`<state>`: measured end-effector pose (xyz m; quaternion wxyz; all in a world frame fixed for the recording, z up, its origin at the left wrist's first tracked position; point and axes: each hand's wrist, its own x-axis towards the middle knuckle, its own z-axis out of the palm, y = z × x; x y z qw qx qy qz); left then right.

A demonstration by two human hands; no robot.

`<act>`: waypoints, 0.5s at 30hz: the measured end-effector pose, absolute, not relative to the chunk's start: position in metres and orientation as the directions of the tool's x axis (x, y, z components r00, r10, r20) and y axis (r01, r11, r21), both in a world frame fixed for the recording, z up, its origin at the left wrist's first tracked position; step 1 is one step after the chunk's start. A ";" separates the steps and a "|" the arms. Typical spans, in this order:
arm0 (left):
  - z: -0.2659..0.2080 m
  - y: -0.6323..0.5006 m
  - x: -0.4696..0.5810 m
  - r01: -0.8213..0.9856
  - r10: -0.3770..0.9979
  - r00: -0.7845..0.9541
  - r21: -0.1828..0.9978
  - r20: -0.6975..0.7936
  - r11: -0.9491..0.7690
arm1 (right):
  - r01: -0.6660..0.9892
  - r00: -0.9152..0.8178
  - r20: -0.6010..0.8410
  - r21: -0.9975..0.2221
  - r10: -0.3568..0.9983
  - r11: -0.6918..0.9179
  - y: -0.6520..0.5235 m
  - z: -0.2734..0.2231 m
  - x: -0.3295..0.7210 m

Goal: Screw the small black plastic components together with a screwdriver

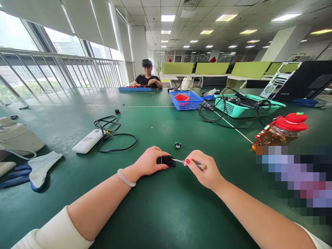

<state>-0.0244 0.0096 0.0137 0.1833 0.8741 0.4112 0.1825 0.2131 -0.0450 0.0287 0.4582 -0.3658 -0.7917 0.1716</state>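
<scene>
My left hand (151, 160) grips a small black part (169, 161) with a round raised middle, keeping it down on the green table (155, 214). The fingers cover its left end. In my right hand (203, 168) is a screwdriver (181, 161) with a clear handle, its metal shaft pointing left. The tip meets the black part near its round middle; the exact contact point is too small to tell. Just beyond my hands lies another small black-and-silver piece (177, 145).
A white power bank (89, 141) with a black cable lies left of centre, a glove (44, 169) farther left. Blue (186, 102) and teal (241, 109) baskets, with cables, stand at the back. A red-lidded bottle (281, 133) is at right. Another person (147, 77) sits across.
</scene>
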 end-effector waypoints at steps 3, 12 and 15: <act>0.015 0.008 -0.024 0.653 0.786 0.597 0.470 0.162 -0.593 | 0.446 -0.384 0.503 -0.633 0.774 0.633 -0.044 0.028 0.210; 0.014 0.007 -0.024 0.608 0.744 0.619 0.448 0.250 -0.656 | 0.408 -0.420 0.402 -0.717 0.814 0.565 -0.042 0.028 0.207; 0.015 0.007 -0.024 0.594 0.737 0.607 0.447 0.296 -0.669 | 0.430 -0.452 0.366 -0.710 0.814 0.558 -0.042 0.026 0.207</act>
